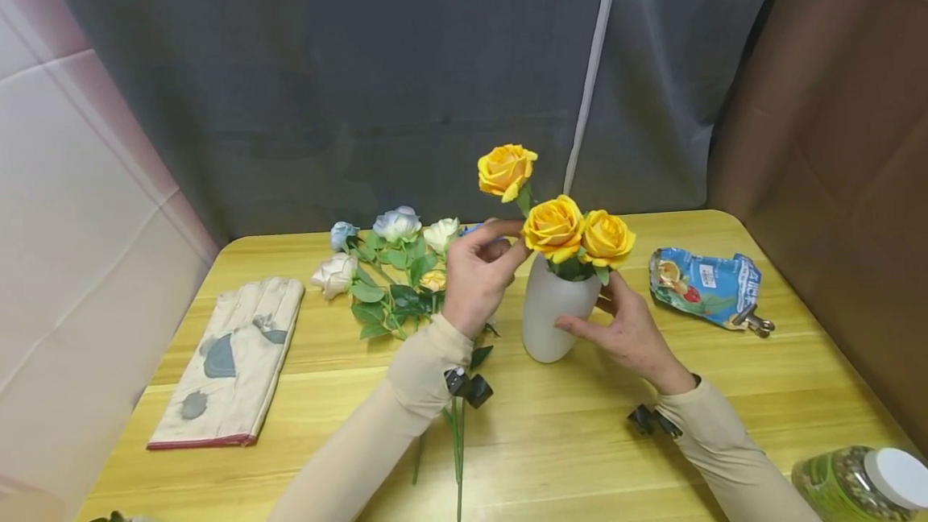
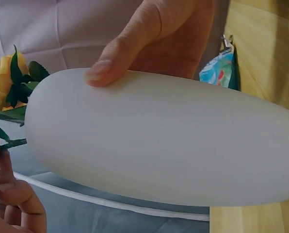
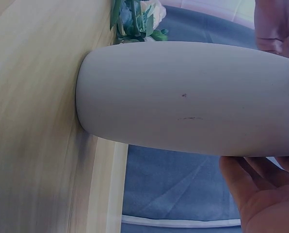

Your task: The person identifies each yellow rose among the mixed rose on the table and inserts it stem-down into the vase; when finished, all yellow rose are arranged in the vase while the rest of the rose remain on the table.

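Observation:
A white vase [image 1: 554, 312] stands on the table, holding yellow roses [image 1: 554, 228]. My right hand [image 1: 638, 337] grips its right side, with the thumb across the front; the fingers [image 3: 261, 184] lie against the vase wall in the right wrist view. At the mouth of the vase, my left hand [image 1: 478, 272] pinches the green stem [image 2: 13, 143] of a yellow rose, as the left wrist view shows. One yellow rose [image 1: 507, 172] rises higher than the others and leans left. The stem ends inside the vase are hidden.
Several white and blue artificial flowers [image 1: 397, 224] lie left of the vase, their stems [image 1: 458, 441] reaching toward the front. A folded cloth [image 1: 232, 361] lies at the left. To the right are a clipped blue pouch [image 1: 706, 284] and a white-lidded jar [image 1: 848, 482].

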`<state>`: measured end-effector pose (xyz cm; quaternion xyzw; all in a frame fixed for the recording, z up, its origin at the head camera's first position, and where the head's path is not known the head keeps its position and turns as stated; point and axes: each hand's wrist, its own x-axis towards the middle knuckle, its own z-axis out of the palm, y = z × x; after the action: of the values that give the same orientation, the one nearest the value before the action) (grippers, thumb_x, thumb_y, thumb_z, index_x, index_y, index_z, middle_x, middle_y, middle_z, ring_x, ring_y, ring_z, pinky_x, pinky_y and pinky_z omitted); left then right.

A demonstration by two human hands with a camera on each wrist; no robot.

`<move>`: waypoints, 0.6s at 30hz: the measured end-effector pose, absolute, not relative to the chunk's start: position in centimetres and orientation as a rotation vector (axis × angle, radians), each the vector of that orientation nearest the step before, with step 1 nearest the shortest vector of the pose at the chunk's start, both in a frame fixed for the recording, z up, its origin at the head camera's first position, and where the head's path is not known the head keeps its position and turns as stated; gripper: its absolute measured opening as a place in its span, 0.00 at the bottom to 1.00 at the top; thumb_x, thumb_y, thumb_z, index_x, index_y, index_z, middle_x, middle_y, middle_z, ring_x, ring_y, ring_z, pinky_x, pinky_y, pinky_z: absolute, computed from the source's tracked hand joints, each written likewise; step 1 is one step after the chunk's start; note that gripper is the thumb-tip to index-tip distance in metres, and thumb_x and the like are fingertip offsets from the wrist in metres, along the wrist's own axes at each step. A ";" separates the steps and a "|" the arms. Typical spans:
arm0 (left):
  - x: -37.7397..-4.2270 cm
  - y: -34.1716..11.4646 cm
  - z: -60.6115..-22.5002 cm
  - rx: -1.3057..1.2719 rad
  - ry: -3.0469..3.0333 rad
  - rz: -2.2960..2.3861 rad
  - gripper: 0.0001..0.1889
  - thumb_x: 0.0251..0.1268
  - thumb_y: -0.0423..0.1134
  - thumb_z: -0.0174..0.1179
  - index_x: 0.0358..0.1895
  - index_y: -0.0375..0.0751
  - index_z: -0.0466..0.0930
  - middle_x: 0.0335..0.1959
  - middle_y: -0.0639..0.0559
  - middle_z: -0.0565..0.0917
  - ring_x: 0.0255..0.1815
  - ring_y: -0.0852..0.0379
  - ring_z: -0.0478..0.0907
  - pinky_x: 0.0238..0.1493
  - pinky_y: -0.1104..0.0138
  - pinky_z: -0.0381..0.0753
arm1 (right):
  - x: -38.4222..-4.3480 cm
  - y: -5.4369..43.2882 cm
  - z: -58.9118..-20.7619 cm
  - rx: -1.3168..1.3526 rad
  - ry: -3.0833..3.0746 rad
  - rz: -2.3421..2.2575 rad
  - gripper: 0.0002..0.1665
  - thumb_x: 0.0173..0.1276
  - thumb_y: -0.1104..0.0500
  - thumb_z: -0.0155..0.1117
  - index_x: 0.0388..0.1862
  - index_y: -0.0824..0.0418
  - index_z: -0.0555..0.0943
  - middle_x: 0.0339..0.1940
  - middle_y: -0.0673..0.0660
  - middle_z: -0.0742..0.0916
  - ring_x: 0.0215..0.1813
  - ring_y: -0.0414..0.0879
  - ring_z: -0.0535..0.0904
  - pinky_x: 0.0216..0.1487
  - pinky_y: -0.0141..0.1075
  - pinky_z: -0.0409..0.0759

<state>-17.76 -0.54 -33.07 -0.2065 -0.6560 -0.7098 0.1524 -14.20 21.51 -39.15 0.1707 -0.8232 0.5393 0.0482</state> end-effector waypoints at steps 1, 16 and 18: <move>-17.8 -0.5 -33.1 -0.591 -1.897 -2.027 0.08 0.64 0.27 0.66 0.44 0.29 0.88 0.15 0.55 0.73 0.13 0.64 0.64 0.18 0.71 0.63 | -14.2 21.5 -39.1 0.519 -2.508 1.647 0.47 0.64 0.62 0.76 0.78 0.60 0.62 0.74 0.61 0.74 0.70 0.58 0.75 0.67 0.53 0.77; -17.8 -0.9 -34.2 -0.571 -2.090 -1.997 0.05 0.64 0.33 0.71 0.39 0.34 0.90 0.21 0.52 0.74 0.17 0.61 0.62 0.22 0.70 0.63 | -14.3 21.5 -39.1 0.526 -2.514 1.639 0.48 0.65 0.62 0.76 0.79 0.57 0.61 0.76 0.61 0.73 0.72 0.61 0.74 0.67 0.57 0.76; -17.8 -1.4 -34.3 -0.578 -2.074 -2.010 0.06 0.64 0.33 0.71 0.41 0.35 0.90 0.26 0.53 0.80 0.17 0.61 0.63 0.22 0.70 0.64 | -14.3 21.4 -39.1 0.527 -2.511 1.642 0.48 0.65 0.63 0.76 0.79 0.57 0.61 0.76 0.61 0.73 0.72 0.61 0.73 0.67 0.58 0.76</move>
<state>-17.83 -1.39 -34.30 -0.1951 -0.7008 -0.6791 0.0980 -14.28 21.43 -39.08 0.1730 -0.8233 0.5385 0.0477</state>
